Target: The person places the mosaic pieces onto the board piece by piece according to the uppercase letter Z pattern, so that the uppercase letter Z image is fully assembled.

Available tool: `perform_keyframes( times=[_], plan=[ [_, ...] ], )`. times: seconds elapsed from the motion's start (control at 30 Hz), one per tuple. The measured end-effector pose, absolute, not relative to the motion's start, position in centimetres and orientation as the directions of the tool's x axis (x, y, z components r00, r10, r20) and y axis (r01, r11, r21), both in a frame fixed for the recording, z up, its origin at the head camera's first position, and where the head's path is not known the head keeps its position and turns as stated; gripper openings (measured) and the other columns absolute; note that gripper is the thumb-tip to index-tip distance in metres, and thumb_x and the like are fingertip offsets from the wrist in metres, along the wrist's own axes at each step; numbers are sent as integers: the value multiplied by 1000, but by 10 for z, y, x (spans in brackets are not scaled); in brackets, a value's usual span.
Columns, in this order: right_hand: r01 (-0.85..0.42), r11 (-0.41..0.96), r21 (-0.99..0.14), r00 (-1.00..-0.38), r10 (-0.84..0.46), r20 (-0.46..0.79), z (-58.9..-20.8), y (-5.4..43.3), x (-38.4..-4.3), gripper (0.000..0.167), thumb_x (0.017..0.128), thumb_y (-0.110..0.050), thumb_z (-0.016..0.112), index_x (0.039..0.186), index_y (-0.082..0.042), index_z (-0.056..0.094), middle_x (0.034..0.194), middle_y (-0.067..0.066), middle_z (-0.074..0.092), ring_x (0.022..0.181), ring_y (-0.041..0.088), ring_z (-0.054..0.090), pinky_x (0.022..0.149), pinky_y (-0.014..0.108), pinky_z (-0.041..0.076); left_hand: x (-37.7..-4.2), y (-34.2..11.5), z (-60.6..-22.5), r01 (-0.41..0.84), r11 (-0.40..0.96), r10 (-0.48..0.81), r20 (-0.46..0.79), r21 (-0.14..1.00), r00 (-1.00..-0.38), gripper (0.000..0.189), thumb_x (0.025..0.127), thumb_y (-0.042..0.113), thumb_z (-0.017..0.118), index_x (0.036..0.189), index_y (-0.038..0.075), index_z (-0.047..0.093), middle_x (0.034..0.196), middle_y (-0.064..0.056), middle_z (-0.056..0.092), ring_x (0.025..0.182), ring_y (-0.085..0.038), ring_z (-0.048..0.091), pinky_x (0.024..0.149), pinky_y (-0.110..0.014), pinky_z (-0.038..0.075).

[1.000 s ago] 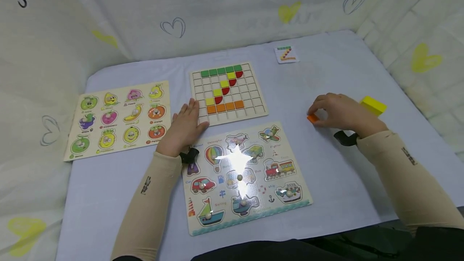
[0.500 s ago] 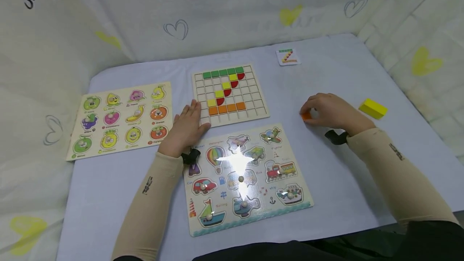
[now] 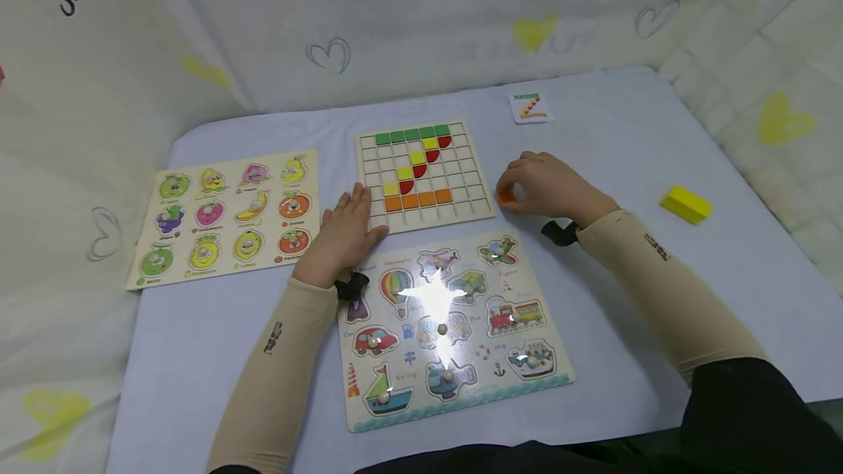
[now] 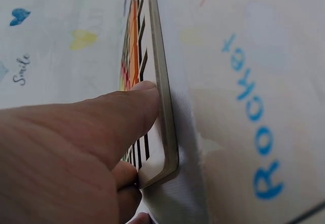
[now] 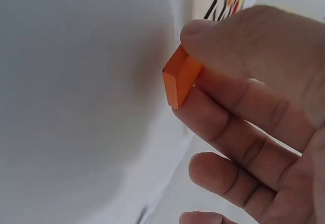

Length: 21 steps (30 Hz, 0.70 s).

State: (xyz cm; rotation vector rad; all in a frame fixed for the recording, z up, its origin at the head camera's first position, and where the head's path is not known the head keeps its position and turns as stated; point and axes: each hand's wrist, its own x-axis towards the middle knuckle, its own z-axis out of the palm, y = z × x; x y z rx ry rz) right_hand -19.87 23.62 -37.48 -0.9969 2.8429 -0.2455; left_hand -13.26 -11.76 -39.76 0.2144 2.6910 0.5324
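Note:
My right hand [image 3: 546,185] pinches a small flat orange tile [image 5: 180,77] between thumb and fingers, just off the right edge of a wooden grid board [image 3: 461,209]. On that board lie a row of green tiles [image 3: 413,134], a slanting line of yellow tiles [image 3: 404,173] and red quarter-round tiles [image 3: 419,170], and a row of orange tiles [image 3: 418,200]. My left hand [image 3: 345,236] rests with spread fingers at the board's left front corner. In the left wrist view its thumb [image 4: 137,107] presses on the board's face near the edge.
A vehicle puzzle board [image 3: 421,401] lies in front of the grid board, and a fruit puzzle board [image 3: 227,203] to its left. A small pattern card [image 3: 530,107] lies at the back. One yellow block [image 3: 686,204] stands at the right. A patterned cloth backs the table.
My right hand has moved left with the orange tile, from near the yellow block to beside the grid board. The left hand has stayed on the board's corner.

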Motion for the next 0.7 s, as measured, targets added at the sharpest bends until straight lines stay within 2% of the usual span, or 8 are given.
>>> perform_keyframes(
  times=[0.23,0.4,0.53,0.7],
  plan=[
    [-628,752,-199,-754,-652,-85,-377,203,-205,20,86,-25,85,101,-12,81,105,3,77,95,26,59,90,46,50,-129,-113,-399,80,919,221,-336,386,-916,86,107,45,53,168,6,5,177,-10,-2,165,-35,2,131,-62,8],
    [-634,750,-187,-745,-658,-113,-377,184,-209,25,87,-28,85,106,-13,81,109,4,77,101,27,61,97,47,50,-128,-111,-401,86,919,224,-330,385,-917,87,107,46,53,168,6,5,177,-10,-2,165,-35,2,131,-62,9],
    [-628,755,-188,-746,-653,-131,-377,177,-212,26,88,-28,84,110,-14,81,111,3,77,108,27,62,102,48,49,-128,-109,-401,92,920,228,-328,381,-917,87,107,46,53,168,6,6,177,-11,-1,165,-36,3,131,-62,9],
    [-630,750,-199,-746,-657,-114,-378,176,-213,24,88,-25,85,108,-14,81,110,4,78,109,28,63,101,49,50,-127,-107,-400,103,923,233,-325,371,-917,87,107,46,53,167,5,6,177,-12,0,165,-36,4,131,-63,10]
  ],
)
